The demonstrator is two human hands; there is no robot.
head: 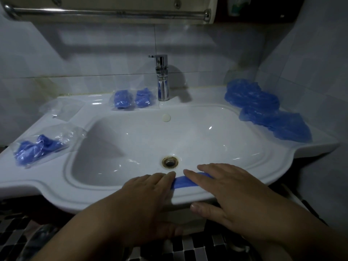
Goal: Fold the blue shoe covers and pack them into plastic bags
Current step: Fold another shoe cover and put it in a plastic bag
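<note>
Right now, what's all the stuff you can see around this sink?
white ceramic sink: one, white, centre
shiny chrome tap: one, silver, back rim
round metal drain: one, brassy, basin bottom
clear plastic bags packed with blue shoe covers: three; two left of tap, one left rim
empty clear plastic bags: count unclear, back-left rim
loose blue plastic shoe covers: pile, count unclear, right rim
folded blue shoe cover strip: one, front rim, under hands
left hand: flat, pressing strip
right hand: flat, pressing strip
</note>
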